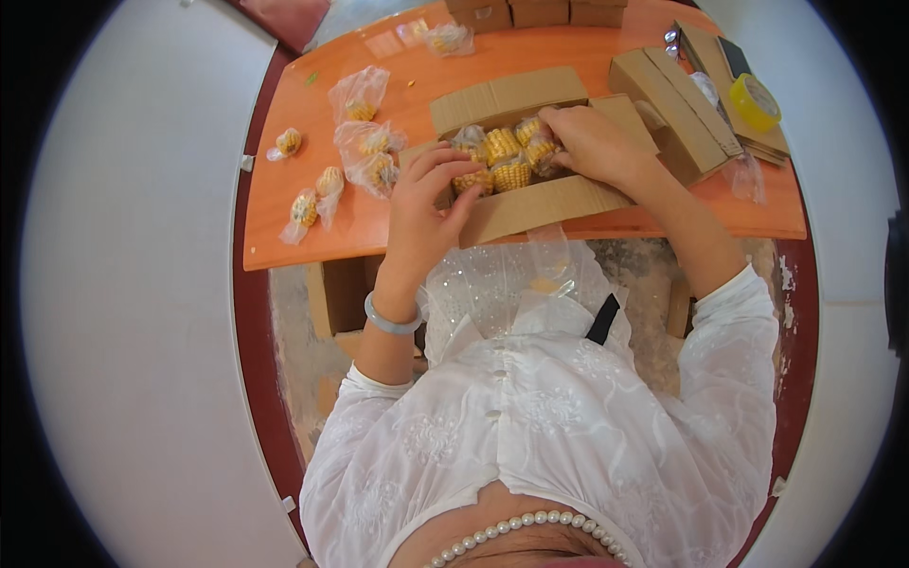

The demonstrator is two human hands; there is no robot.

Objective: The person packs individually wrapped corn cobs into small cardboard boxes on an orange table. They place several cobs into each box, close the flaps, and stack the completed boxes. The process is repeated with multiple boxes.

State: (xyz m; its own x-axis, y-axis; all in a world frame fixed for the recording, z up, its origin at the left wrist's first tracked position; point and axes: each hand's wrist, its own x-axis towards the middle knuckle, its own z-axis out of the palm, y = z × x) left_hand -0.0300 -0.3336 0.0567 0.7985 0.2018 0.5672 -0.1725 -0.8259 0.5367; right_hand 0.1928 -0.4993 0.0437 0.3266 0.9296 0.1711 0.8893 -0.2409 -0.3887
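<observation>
An open cardboard box point(540, 207) lies at the table's near edge with its flaps folded out. Inside are several pieces of yellow corn on the cob point(503, 145), at least some in clear plastic wrap. My right hand point(593, 142) reaches into the box's right end, its thumb and fingers around a wrapped corn piece point(540, 152). The fingertips are partly hidden there. Over the left end, my left hand point(429, 195) is held with fingers apart and nothing in its grasp. Its fingertips hover at or touch the nearest corn; which one I cannot tell.
Several bagged corn pieces point(304, 207) are scattered on the orange table point(284, 238) at left. A closed cardboard box point(671, 113), yellow tape roll point(754, 103), dark phone point(734, 57) and flat cardboard point(703, 53) lie right. More boxes point(540, 14) stand at the back.
</observation>
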